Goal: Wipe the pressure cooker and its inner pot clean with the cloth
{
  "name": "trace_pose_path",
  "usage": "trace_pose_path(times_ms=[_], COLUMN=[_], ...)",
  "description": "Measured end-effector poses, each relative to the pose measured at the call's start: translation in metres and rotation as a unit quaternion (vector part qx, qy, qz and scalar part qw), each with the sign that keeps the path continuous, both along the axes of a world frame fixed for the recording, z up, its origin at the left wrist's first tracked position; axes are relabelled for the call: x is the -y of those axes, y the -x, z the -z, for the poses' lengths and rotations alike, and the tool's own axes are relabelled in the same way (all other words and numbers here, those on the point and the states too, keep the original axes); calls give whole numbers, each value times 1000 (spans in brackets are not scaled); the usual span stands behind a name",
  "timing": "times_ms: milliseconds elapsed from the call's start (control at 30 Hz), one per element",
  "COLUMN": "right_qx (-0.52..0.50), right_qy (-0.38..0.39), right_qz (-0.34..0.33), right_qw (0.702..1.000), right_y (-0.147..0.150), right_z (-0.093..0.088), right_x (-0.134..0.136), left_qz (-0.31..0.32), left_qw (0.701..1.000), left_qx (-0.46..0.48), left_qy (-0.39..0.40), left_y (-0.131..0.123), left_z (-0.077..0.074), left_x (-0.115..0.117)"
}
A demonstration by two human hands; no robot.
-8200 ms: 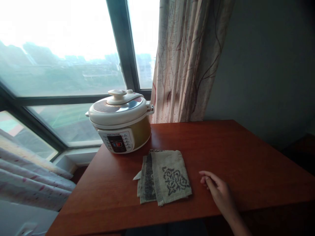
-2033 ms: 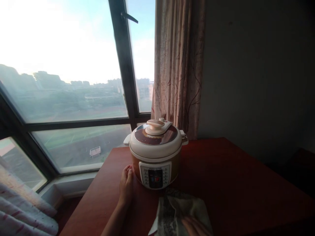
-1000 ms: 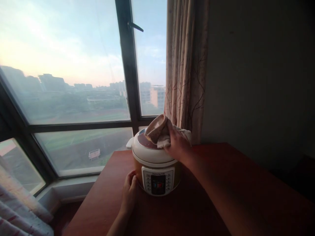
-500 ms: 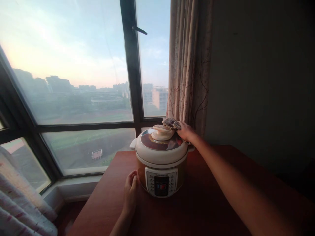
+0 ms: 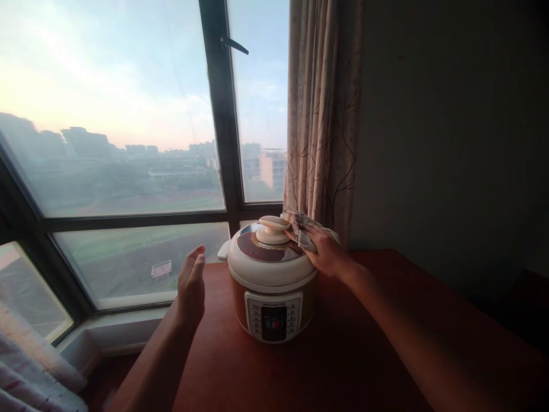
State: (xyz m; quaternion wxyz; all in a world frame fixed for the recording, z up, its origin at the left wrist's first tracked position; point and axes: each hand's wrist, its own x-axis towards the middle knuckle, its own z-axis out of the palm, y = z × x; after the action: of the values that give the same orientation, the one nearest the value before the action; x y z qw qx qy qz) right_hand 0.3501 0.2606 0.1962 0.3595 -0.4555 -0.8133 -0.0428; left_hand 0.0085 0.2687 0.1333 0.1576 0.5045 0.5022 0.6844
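Observation:
An electric pressure cooker (image 5: 272,274) with a cream lid, a knob handle and a front control panel (image 5: 273,320) stands upright on a reddish-brown table (image 5: 214,366). My right hand (image 5: 328,249) is closed on a crumpled patterned cloth (image 5: 306,232), which lies against the right side of the lid beside the knob (image 5: 273,229). My left hand (image 5: 191,286) is raised to the left of the cooker, apart from it, palm turned inward and fingers stretched out with nothing in them. The cooker's right side handle is hidden behind my right hand and the cloth.
Behind the table is a large window (image 5: 128,143) with dark frames (image 5: 217,114). A long patterned curtain (image 5: 321,114) hangs behind the cooker, and another curtain (image 5: 34,355) is at the lower left. A dark wall (image 5: 446,143) fills the right side.
My left hand has left the cooker's lower left side and moved up and left. My right hand has shifted the cloth forward onto the lid's right side. The view has turned slightly right.

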Motion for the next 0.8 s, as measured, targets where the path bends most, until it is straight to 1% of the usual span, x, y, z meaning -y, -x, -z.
trace_pose_path(times_ms=[67, 100, 167, 267, 367, 467, 567, 700, 800], right_qx=[-22, -31, -42, -47, -51, -64, -59, -48, -54], right_qy=[-18, -21, -20, -8, 3, -2, -3, 39, 57], right_qz=[-9, -16, -37, -78, -104, -93, -58, 9, 35], right_qw=[1000, 999, 998, 996, 993, 994, 997, 998, 996], right_y=[3, 4, 6, 6, 4, 2, 3, 5, 4], right_z=[4, 6, 8, 9, 10, 11, 6, -7, -15], right_x=[14, 22, 38, 59, 64, 52, 30, -3, -27], left_qz=[46, 68, 99, 123, 135, 119, 93, 114, 116], left_qw=[998, 996, 990, 981, 968, 970, 974, 963, 967], left_qx=[34, 50, 70, 107, 164, 191, 197, 234, 220], left_qy=[26, 41, 66, 108, 135, 93, 59, 63, 56], left_y=[-5, -8, -17, -31, -44, -52, -55, -55, -54], left_z=[-15, -19, -24, -21, -12, -4, 1, 6, 9], left_x=[-10, -14, -20, -26, -27, -27, -29, -35, -36])
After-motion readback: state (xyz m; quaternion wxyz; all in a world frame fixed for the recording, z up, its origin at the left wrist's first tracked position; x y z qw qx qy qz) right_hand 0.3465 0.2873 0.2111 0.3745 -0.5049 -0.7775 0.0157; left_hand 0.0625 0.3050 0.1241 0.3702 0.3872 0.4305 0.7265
